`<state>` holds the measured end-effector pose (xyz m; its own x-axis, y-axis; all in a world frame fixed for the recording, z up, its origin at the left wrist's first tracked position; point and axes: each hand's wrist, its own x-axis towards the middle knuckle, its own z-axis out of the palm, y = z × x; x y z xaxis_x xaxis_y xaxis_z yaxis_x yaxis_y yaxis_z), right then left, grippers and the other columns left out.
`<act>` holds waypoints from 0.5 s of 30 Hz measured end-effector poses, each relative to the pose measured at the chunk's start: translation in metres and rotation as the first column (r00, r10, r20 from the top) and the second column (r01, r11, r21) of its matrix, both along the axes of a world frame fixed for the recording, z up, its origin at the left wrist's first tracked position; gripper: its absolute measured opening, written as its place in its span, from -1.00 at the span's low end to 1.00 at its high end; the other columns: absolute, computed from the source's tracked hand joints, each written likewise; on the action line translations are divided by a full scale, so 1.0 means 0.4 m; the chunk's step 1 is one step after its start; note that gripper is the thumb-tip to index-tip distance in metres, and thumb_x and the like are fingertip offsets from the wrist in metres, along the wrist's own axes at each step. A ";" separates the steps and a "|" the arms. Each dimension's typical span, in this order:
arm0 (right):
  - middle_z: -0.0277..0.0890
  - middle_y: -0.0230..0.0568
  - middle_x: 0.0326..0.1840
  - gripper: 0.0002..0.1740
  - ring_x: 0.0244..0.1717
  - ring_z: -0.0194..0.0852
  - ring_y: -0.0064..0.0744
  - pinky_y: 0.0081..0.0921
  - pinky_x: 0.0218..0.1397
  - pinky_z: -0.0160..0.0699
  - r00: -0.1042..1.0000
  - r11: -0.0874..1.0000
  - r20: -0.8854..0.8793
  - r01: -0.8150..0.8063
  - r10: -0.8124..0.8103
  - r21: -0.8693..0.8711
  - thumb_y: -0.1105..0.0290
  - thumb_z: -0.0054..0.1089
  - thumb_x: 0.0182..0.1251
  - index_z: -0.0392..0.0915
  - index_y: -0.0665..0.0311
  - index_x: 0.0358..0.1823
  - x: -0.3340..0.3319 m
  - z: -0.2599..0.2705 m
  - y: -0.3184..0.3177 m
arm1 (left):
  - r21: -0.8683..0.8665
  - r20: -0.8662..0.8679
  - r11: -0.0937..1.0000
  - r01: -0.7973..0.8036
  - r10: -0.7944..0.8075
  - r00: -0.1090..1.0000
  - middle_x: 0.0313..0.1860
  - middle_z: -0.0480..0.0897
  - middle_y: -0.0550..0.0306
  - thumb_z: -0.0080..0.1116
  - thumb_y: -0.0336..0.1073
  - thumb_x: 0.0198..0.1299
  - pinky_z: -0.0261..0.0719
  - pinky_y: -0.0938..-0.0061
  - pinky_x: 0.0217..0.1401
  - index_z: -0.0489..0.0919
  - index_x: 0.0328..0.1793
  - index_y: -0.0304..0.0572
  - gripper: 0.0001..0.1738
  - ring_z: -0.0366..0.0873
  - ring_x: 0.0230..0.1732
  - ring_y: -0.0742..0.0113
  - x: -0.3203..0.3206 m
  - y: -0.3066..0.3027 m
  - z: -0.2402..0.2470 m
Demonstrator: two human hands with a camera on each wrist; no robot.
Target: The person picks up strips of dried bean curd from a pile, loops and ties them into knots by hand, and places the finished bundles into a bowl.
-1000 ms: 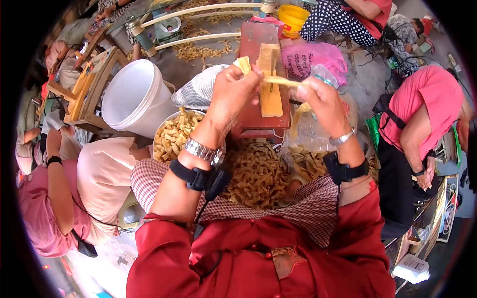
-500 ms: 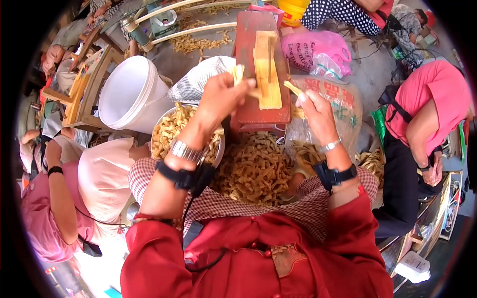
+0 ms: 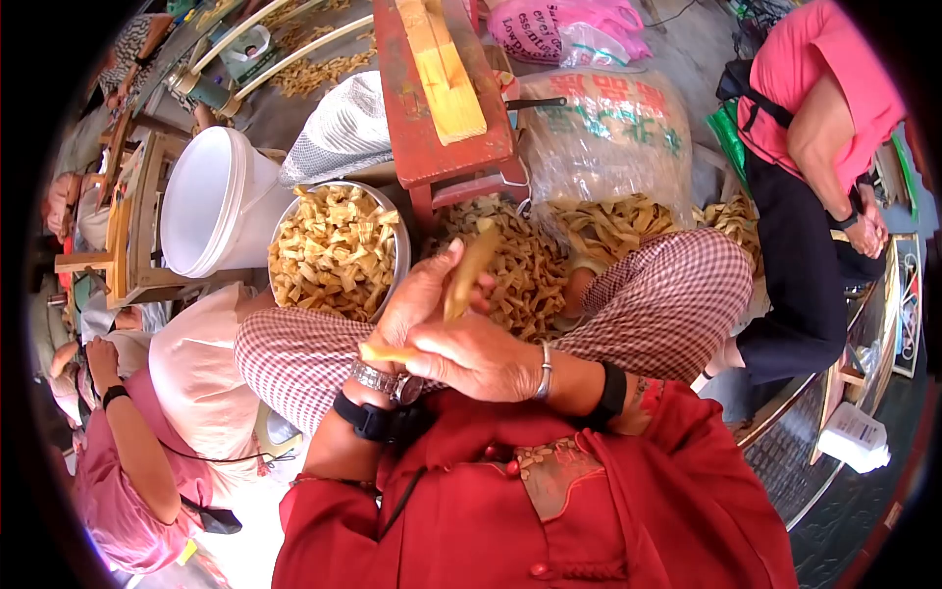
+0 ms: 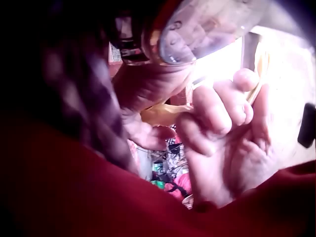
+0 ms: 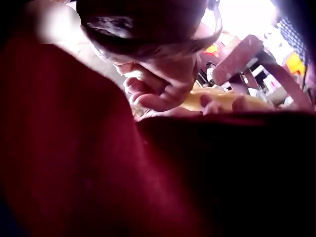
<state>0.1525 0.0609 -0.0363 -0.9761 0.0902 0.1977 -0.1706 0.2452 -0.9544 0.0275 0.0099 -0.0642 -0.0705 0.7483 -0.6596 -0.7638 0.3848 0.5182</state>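
Observation:
In the head view both hands meet low over the lap, with the right crossing close to the left wrist. My left hand (image 3: 417, 299) holds a soft, flat yellow strip (image 3: 473, 270) that slants up between its thumb and fingers. Fingers curled, my right hand (image 3: 471, 355) pinches a yellow strip end (image 3: 386, 351) that sticks out past its thumb. Whether both parts belong to one strip, I cannot tell. The left wrist view shows the right hand's curled fingers (image 4: 210, 111) beside a yellow band (image 4: 163, 114). Red sleeve hides much of the right wrist view.
Left of the hands, a metal basin (image 3: 402, 250) is heaped with folded yellow pieces. A loose brownish pile (image 3: 530, 280) lies beyond the hands. A red bench (image 3: 456, 157) bears a wooden block (image 3: 459, 116). Nearby are a white bucket (image 3: 201, 201) and a clear plastic sack (image 3: 608, 128).
Both hands have come down from in front of the bench to the lap, and they are now together. The view has tilted down. Earlier the strip was stretched between the hands, then they parted.

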 end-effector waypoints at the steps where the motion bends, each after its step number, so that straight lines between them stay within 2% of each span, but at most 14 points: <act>1: 0.34 -0.12 -0.50 -0.70 -0.47 0.39 -0.24 -0.36 -0.33 0.33 0.995 0.995 0.068 -0.060 0.066 -0.085 0.19 -0.13 0.48 0.45 0.29 -0.18 0.006 0.001 -0.008 | -0.025 0.044 0.994 -0.102 0.103 0.994 -0.48 0.54 0.19 0.06 -0.04 0.32 0.50 0.52 -0.38 0.54 -0.07 -0.29 -0.60 0.44 -0.50 0.45 0.000 0.007 -0.002; 3: 0.40 -0.21 -0.42 -0.66 -0.43 0.44 -0.40 -0.47 -0.34 0.42 0.994 0.975 0.020 -0.102 0.108 -0.196 0.21 -0.18 0.51 0.47 0.30 0.01 0.007 -0.002 -0.010 | 0.097 0.057 0.989 -0.115 0.110 0.992 -0.56 0.46 0.30 0.08 -0.13 0.32 0.36 0.63 -0.54 0.53 -0.11 -0.28 -0.68 0.30 -0.63 0.57 -0.008 0.005 0.024; 5: 0.43 -0.31 -0.35 -0.61 -0.37 0.44 -0.56 -0.62 -0.35 0.48 0.982 0.908 0.161 -0.022 0.098 -0.419 0.24 -0.22 0.53 0.41 0.33 0.16 0.020 0.014 0.016 | 0.150 0.028 0.988 -0.047 0.044 0.999 -0.57 0.46 0.32 0.10 -0.18 0.31 0.37 0.64 -0.56 0.53 -0.11 -0.28 -0.73 0.31 -0.64 0.56 -0.032 -0.010 0.018; 6: 0.46 -0.34 -0.31 -0.61 -0.34 0.44 -0.64 -0.70 -0.39 0.51 0.992 0.884 0.120 0.085 -0.034 -0.459 0.24 -0.22 0.53 0.40 0.36 0.15 0.021 0.025 0.020 | 0.152 -0.125 0.988 -0.034 0.053 0.991 -0.59 0.45 0.34 0.10 -0.25 0.31 0.36 0.64 -0.58 0.53 -0.15 -0.28 -0.79 0.32 -0.64 0.57 -0.025 -0.012 0.029; 7: 0.50 -0.30 -0.45 -0.73 -0.44 0.46 -0.57 -0.57 -0.35 0.47 0.961 0.877 0.060 0.271 -0.270 -0.398 0.26 -0.15 0.49 0.43 0.33 -0.20 0.012 0.013 0.015 | -0.026 -0.182 0.943 -0.333 0.323 0.929 -0.61 0.44 0.37 0.11 -0.29 0.29 0.35 0.67 -0.60 0.54 -0.17 -0.26 -0.83 0.32 -0.65 0.58 0.024 0.014 0.101; 9: 0.51 -0.26 -0.43 -0.75 -0.40 0.51 -0.47 -0.52 -0.30 0.48 0.888 0.810 0.098 0.450 -0.448 -0.375 0.29 -0.13 0.48 0.43 0.34 -0.21 0.022 0.017 0.037 | 0.146 -0.219 0.981 -0.129 0.159 0.963 -0.62 0.41 0.40 0.12 -0.31 0.28 0.28 0.71 -0.62 0.55 -0.18 -0.23 -0.86 0.27 -0.66 0.64 -0.008 -0.032 0.051; 10: 0.51 -0.23 -0.41 -0.75 -0.37 0.51 -0.42 -0.50 -0.27 0.47 0.836 0.805 0.030 0.537 -0.548 -0.253 0.30 -0.13 0.47 0.43 0.35 -0.20 0.020 0.002 0.051 | 0.216 -0.172 0.975 -0.049 0.087 0.981 -0.62 0.39 0.42 0.12 -0.33 0.26 0.19 0.74 -0.63 0.56 -0.16 -0.23 -0.87 0.23 -0.66 0.69 -0.021 -0.045 0.052; 11: 0.51 -0.21 -0.40 -0.76 -0.35 0.52 -0.38 -0.47 -0.24 0.47 0.774 0.772 -0.052 0.621 -0.631 -0.132 0.31 -0.12 0.47 0.43 0.36 -0.20 0.014 -0.019 0.063 | 0.178 -0.227 0.984 -0.019 0.060 0.972 -0.63 0.37 0.45 0.11 -0.37 0.25 0.12 0.75 -0.64 0.56 -0.16 -0.23 -0.89 0.18 -0.67 0.70 -0.018 -0.047 0.059; 12: 0.51 -0.17 -0.38 -0.76 -0.34 0.52 -0.33 -0.46 -0.22 0.46 0.722 0.733 -0.136 0.654 -0.678 -0.187 0.32 -0.13 0.46 0.42 0.38 -0.19 -0.002 -0.028 0.065 | 0.201 -0.217 0.980 -0.001 0.045 0.975 -0.60 0.40 0.43 0.10 -0.38 0.23 0.15 0.75 -0.63 0.56 -0.15 -0.24 -0.88 0.21 -0.65 0.70 -0.016 -0.053 0.058; 15: 0.52 -0.18 -0.39 -0.75 -0.34 0.50 -0.39 -0.48 -0.21 0.46 0.733 0.739 -0.110 0.650 -0.671 -0.179 0.33 -0.14 0.46 0.42 0.39 -0.21 -0.019 -0.023 0.074 | 0.183 -0.257 0.982 0.046 0.002 0.967 -0.54 0.47 0.39 0.10 -0.36 0.21 0.32 0.76 -0.54 0.56 -0.16 -0.29 -0.84 0.32 -0.61 0.69 0.002 -0.061 0.086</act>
